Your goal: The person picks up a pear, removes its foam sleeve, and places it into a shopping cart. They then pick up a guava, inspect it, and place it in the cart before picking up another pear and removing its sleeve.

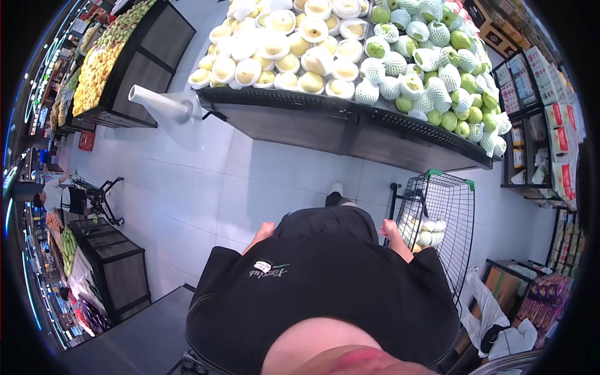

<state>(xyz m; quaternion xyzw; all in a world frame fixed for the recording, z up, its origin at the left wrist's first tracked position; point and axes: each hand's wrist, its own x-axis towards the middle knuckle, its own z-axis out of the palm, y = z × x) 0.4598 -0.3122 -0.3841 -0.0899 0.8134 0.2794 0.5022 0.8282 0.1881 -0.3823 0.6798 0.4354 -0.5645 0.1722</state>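
My left hand [267,229] hangs low beside my dark shorts, small in view, its fingers mostly hidden. On the other side my right hand [388,229] hangs with its fingers curled in; no object shows in it. The nearest thing to it is a wire shopping cart [459,209] with green corner pieces. Pale round fruit in white foam sleeves [431,232] lies inside the cart. Ahead stands a display with yellowish round fruit in foam sleeves [275,45] and green guava-like fruit [449,120], partly in foam nets. Both hands are apart from this display.
A grey cone-shaped post [165,105] stands at the display's left corner. Further left are produce stands [115,281] and a person [56,195] with a cart [100,199]. Packaged-goods shelves [528,119] line the right. Another person's light sleeve [484,309] shows at lower right.
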